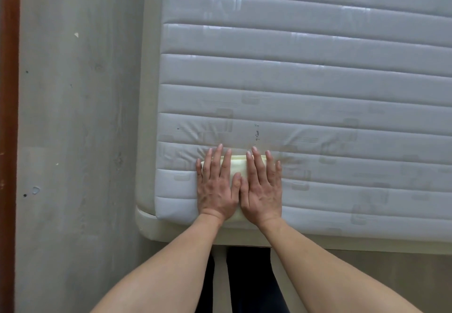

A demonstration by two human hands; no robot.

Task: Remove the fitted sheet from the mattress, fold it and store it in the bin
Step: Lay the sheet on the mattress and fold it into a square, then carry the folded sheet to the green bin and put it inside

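- Your left hand (216, 185) lies flat, palm down, with straight spread fingers pressing on the left part of the folded sheet (238, 166); it grasps nothing.
- Your right hand (263, 186) lies flat in the same way on the right part of the sheet, fingers straight and slightly spread, also grasping nothing.
- Your 2 thumbs touch each other along the middle of the bundle.
- The fitted sheet is pale yellow and folded into a small, compact rectangle. You see only a strip of it between your hands, its far edge by your fingertips, and a bit at your wrists.
- It rests on the bare mattress (318, 73), close to the near edge and near the near-left corner.
- The mattress is grey-white, quilted in horizontal bands, and dented and wrinkled around your hands.
- The mattress sits on a cream bed base (156, 229) that juts out at the near-left corner.
- A grey floor (78, 117) runs along the left, edged by a brown wooden strip (9, 92).
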